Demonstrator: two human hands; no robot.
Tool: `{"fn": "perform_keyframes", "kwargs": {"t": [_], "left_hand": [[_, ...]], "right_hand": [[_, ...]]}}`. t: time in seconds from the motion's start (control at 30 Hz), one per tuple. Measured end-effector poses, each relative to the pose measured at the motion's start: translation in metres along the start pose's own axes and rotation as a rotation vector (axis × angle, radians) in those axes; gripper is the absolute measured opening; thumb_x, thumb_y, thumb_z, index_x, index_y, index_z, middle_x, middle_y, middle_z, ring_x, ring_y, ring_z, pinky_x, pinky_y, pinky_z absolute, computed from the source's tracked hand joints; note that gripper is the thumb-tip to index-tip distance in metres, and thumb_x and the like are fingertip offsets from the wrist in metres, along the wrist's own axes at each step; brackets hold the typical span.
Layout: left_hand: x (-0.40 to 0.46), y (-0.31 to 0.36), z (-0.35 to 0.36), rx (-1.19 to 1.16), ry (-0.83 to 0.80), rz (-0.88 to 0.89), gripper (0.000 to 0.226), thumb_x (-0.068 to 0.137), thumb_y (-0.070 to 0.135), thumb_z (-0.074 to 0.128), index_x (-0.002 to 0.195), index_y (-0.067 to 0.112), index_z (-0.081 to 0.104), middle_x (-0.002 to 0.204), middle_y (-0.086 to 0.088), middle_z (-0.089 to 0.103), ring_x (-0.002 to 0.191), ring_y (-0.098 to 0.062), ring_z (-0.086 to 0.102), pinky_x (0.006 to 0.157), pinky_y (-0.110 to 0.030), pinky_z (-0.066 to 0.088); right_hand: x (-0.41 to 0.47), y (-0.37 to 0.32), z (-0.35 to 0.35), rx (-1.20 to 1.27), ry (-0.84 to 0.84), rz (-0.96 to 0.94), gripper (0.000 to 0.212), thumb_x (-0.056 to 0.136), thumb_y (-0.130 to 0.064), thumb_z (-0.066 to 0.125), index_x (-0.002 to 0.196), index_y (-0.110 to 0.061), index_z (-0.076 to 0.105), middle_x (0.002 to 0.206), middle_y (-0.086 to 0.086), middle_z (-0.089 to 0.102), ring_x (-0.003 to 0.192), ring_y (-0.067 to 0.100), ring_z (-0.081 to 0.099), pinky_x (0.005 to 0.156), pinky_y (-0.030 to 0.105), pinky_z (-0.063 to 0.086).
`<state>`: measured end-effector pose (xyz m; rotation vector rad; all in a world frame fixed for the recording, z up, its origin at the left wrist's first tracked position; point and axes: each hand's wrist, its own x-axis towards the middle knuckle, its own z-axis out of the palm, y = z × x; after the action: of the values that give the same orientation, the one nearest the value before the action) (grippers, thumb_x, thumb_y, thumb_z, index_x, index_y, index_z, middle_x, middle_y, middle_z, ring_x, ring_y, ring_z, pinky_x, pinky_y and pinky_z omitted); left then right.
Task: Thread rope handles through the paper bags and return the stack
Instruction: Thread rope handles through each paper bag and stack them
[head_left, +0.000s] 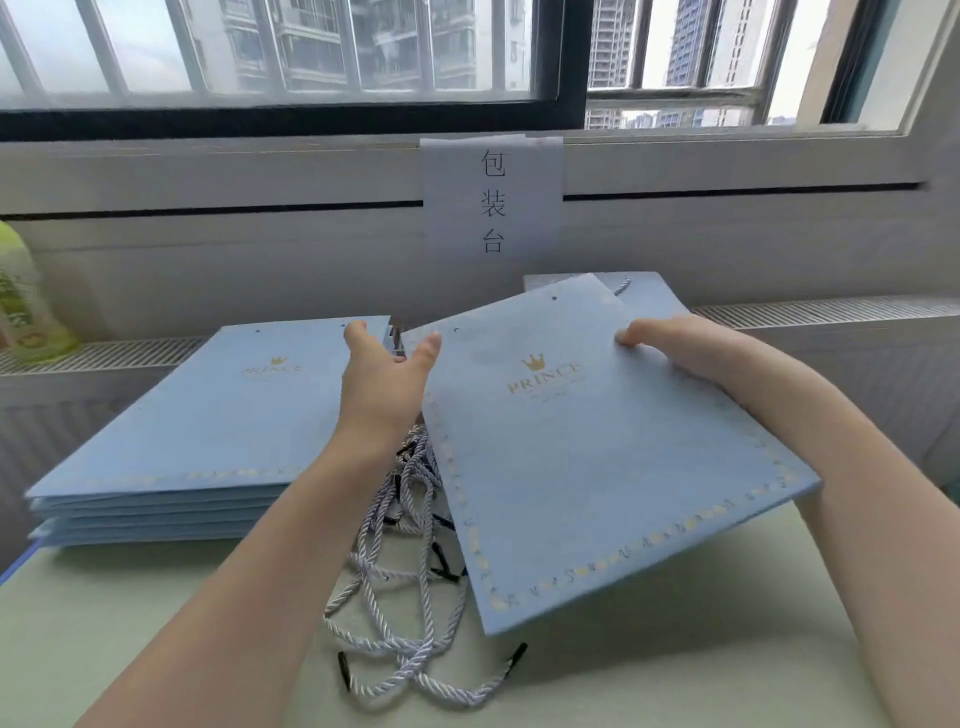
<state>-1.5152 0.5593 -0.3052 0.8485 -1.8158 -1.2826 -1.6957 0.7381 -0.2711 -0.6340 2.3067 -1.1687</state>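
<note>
Above the heap of rope handles (410, 571) a flat blue paper bag (597, 467) is held tilted, its gold-crown print facing up and two small holes along its far edge. At the bag's far right edge the right hand (670, 345) grips it, fingers (631, 338) curled over the rim. Left of the bag, the left hand (382, 382) is raised with fingers (358, 332) relaxed and spread, thumb just beside the bag's left edge; I cannot tell whether it touches. Farther left of the bag a stack of bags (197, 426) lies on the pale green table (130, 623). Behind the bag more blue bags (654, 293) lie, and a paper sign (491, 197) hangs under the window (311, 52). A green bottle (26, 301) stands far left.
</note>
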Motion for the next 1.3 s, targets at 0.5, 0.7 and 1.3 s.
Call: {"fn": "perform_keyframes", "kwargs": {"t": [0.5, 0.7, 1.3], "left_hand": [[-0.017, 0.002, 0.01, 0.879, -0.159, 0.049, 0.022, 0.098, 0.023, 0.04, 0.089, 0.004, 0.044, 0.076, -0.008, 0.05, 0.074, -0.027, 0.052, 0.061, -0.03, 0.043], [-0.026, 0.0, 0.029, 0.518, -0.292, 0.483, 0.055, 0.088, 0.046, 0.055, 0.131, 0.013, 0.046, 0.114, 0.001, 0.054, 0.105, -0.013, 0.05, 0.088, -0.028, 0.042], [-0.017, -0.008, 0.028, 0.025, -0.14, 0.228, 0.028, 0.099, 0.02, 0.047, 0.076, 0.012, 0.062, 0.056, 0.002, 0.052, 0.043, -0.006, 0.041, 0.047, -0.016, 0.035]], "right_hand": [[-0.01, -0.009, 0.01, 0.275, -0.003, -0.461, 0.015, 0.097, -0.009, 0.048, 0.103, -0.008, 0.062, 0.085, 0.003, 0.071, 0.051, 0.009, 0.046, 0.052, 0.023, 0.03], [-0.032, -0.024, 0.036, 0.449, -0.281, -0.655, 0.013, 0.095, -0.01, 0.05, 0.098, -0.011, 0.063, 0.086, 0.007, 0.067, 0.062, 0.017, 0.041, 0.052, 0.019, 0.033], [0.01, 0.0, 0.033, -0.06, 0.324, -0.497, 0.029, 0.089, 0.002, 0.04, 0.088, -0.013, 0.064, 0.083, 0.006, 0.07, 0.072, 0.013, 0.061, 0.067, 0.018, 0.049]]}}
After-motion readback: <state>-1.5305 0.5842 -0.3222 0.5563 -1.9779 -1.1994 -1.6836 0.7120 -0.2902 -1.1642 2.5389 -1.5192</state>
